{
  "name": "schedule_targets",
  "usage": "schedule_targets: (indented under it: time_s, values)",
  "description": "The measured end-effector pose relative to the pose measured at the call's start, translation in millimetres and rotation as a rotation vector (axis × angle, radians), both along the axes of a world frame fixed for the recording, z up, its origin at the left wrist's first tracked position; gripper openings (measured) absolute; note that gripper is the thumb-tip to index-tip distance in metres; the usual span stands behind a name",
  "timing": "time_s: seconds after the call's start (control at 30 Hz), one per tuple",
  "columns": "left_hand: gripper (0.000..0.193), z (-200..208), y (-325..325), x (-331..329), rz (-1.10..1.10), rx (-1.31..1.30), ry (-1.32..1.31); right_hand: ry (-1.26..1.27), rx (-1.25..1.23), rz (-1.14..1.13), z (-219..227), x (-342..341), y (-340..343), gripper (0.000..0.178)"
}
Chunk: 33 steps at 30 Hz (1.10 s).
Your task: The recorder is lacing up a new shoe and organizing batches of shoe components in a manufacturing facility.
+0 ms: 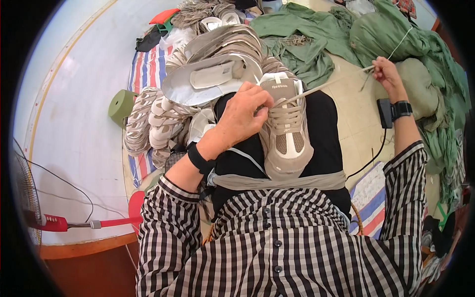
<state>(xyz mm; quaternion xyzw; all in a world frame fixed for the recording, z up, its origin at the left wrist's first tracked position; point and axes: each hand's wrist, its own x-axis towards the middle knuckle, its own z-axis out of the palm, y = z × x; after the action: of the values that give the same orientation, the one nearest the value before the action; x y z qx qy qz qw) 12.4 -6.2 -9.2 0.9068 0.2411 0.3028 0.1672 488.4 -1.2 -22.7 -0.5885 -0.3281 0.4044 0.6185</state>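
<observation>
On my lap lies a beige and white shoe upper [288, 138], its toe toward me, with laces crossed over the tongue. My left hand [240, 116] is closed at the upper's left edge beside the top eyelets; its curled fingers hide what they pinch. From the eyelets a pale shoelace [331, 84] runs taut, up and to the right. Out at the far right, my right hand [387, 74] is closed on that lace, well away from the shoe. A thin lace end trails beyond its fingers.
Stacked uppers [225, 44] and a large white-lined upper [213, 79] sit just beyond my lap. More uppers [148, 121] lie left on a striped sheet [144, 74], near a green roll [121, 107]. Green cloth [307, 54] covers the floor far right. A cable [367, 166] hangs from my right wrist.
</observation>
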Motion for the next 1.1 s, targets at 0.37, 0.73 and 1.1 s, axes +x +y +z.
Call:
schedule_targets:
  time_s: [0.37, 0.73, 1.1]
  values:
    - [0.021, -20.8, -8.2, -16.2, 0.244, -0.190, -0.107, -0.498, 0.016, 0.246, -31.9, -103.3, -47.5, 0.013]
    - [0.013, 1.1, 7.3, -39.3, 0.062, -0.357, 0.109, -0.988, 0.391, 0.481, 27.3, -245.3, -77.0, 0.013]
    - [0.010, 18.6, 0.8, -59.5, 0.178, 0.392, 0.265, -0.467, 0.091, 0.599, 24.2, -240.9, -63.6, 0.008]
